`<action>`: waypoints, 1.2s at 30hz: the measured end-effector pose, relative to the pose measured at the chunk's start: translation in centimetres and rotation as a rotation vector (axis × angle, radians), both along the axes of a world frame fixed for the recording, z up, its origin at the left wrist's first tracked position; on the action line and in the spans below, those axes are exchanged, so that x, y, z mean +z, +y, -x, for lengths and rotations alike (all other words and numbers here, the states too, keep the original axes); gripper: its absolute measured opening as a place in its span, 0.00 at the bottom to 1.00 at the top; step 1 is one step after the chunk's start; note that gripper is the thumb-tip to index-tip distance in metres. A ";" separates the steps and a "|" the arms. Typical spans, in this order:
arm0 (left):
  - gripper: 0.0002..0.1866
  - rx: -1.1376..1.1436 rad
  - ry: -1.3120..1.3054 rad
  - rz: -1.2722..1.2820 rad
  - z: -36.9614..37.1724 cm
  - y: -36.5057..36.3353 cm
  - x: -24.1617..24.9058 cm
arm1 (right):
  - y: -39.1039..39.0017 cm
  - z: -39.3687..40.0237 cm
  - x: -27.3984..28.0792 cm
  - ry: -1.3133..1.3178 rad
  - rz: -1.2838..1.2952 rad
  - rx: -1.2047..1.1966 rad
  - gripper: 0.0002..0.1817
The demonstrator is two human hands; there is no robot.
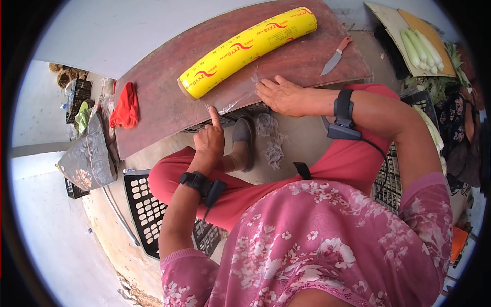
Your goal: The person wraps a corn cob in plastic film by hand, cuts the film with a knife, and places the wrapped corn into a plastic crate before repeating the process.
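A large yellow roll of cling film (250,48) with red and black print lies slantwise across the reddish-brown board (153,115). Below it, a thin strip of clear film (232,106) stretches along the board's near edge. My right hand (282,97) rests flat at that edge with fingers spread, at the film's right end. My left hand (209,137) is by the film's left end, its index finger stretched out to the edge and its other fingers curled. No held object shows in either hand. A knife (336,56) with a brown handle lies on the board, right of the roll.
A red cloth (125,106) lies at the board's left end. Long green-white vegetables (422,48) rest on a slanted board at the upper right. A black crate (146,210) stands beside my left leg. Crumpled clear film (273,146) is on the floor near a shoe (244,140).
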State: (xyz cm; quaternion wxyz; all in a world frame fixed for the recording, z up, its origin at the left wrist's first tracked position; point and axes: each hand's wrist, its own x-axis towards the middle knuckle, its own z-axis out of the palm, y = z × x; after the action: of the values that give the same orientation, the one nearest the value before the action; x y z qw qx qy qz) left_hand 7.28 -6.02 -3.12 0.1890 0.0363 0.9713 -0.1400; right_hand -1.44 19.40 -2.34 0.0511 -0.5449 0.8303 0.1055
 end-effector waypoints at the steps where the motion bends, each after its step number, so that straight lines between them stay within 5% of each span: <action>1: 0.44 0.012 -0.024 0.001 -0.2 0.1 0.2 | 0.0 0.0 0.1 0.001 0.000 -0.001 0.27; 14: 0.37 0.131 0.046 -0.127 -2.4 1.1 0.3 | 0.2 0.2 -0.8 0.066 0.112 0.018 0.26; 17: 0.37 0.311 0.165 -0.388 -1.7 1.1 -0.3 | 0.1 0.3 -0.9 0.068 0.117 0.024 0.26; 20: 0.25 0.432 0.302 -0.678 -0.6 -0.4 -2.5 | 0.1 0.4 -1.1 0.059 0.126 0.024 0.26; 23: 0.18 1.012 0.243 -1.242 0.0 0.3 -1.7 | 0.2 0.4 -1.3 0.081 0.154 0.033 0.26; 26: 0.18 1.247 0.184 -1.527 0.6 -0.1 -1.7 | 0.2 0.4 -1.3 0.077 0.147 0.037 0.25; 36: 0.12 1.336 0.202 -1.606 1.7 0.1 -2.4 | 0.2 0.5 -1.5 0.106 0.195 0.065 0.22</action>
State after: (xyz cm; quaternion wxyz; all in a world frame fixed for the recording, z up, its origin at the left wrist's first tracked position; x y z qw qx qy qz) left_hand 5.55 -5.89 -5.54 0.0661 -0.4043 0.6126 0.6759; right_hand -1.94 19.55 -3.83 -0.0495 -0.5674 0.8201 0.0547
